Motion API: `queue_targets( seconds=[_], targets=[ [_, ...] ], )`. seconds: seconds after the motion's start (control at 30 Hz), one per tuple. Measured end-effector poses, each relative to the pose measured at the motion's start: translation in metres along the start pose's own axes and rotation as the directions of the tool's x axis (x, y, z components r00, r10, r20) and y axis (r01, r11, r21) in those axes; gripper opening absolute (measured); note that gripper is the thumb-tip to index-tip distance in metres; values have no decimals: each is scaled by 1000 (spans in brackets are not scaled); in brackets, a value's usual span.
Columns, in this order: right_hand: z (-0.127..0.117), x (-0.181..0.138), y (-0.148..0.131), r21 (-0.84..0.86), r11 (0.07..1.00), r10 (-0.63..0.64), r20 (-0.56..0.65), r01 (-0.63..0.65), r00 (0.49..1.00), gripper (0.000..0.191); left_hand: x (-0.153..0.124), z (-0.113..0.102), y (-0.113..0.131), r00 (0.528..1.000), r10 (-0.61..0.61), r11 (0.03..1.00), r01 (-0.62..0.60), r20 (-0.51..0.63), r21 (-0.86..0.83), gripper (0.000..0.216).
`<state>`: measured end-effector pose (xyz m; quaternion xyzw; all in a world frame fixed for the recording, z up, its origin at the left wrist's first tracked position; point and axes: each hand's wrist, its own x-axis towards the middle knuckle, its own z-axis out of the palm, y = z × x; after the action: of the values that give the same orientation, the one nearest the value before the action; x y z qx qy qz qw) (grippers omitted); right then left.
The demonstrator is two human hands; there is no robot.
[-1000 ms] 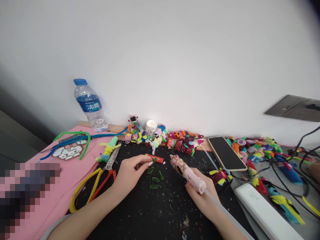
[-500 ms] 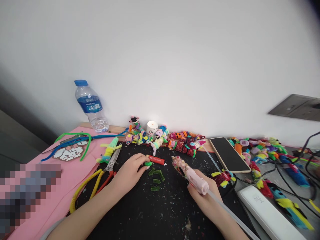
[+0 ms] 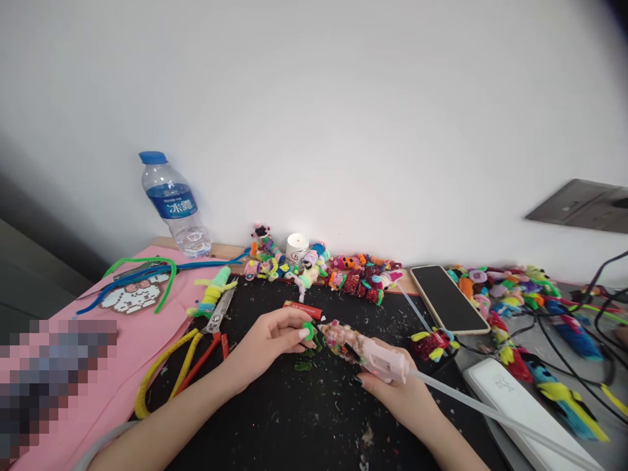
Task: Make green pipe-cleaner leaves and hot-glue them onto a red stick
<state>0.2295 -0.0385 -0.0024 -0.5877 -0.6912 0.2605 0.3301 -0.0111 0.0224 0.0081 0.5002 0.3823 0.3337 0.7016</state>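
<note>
My left hand (image 3: 267, 343) pinches a small green fuzzy piece (image 3: 309, 330) between thumb and fingertips, just above the black mat (image 3: 294, 418). My right hand (image 3: 392, 392) grips a pink glue gun (image 3: 367, 350); its crusted nozzle points left and nearly touches the green piece. A clear glue stick (image 3: 490, 412) trails from the gun's back toward the right. More green pieces (image 3: 304, 363) lie on the mat under the hands. A red lighter (image 3: 303, 309) lies just beyond my left fingers.
Scissors (image 3: 218, 314) and yellow-handled pliers (image 3: 167, 373) lie at the left. A water bottle (image 3: 173, 204), a lit candle (image 3: 297, 246) and rows of pipe-cleaner figures (image 3: 353, 275) line the wall. A phone (image 3: 444, 297), a white power strip (image 3: 520, 412) and cables fill the right.
My left hand has lifted a green piece off the mat and brought it right. My right hand has swung the glue gun's nozzle left to meet it.
</note>
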Motion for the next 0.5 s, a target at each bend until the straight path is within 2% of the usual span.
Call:
queue_targets(
  seconds=[0.13, 0.33, 0.5],
  targets=[
    [1, 3, -7, -30, 999, 43, -8, -43, 999, 22, 2, 0, -6, 999, 32, 999, -33, 26, 37, 36],
    [-2, 6, -18, -16, 1000, 2, 92, 0, 996, 14, -2, 5, -4, 993, 96, 960, -73, -72, 272, 28],
    [-3, 7, -19, -65, 997, -37, 58, 41, 998, 17, -4, 6, -5, 988, 130, 960, -106, -78, 258, 30]
  ],
)
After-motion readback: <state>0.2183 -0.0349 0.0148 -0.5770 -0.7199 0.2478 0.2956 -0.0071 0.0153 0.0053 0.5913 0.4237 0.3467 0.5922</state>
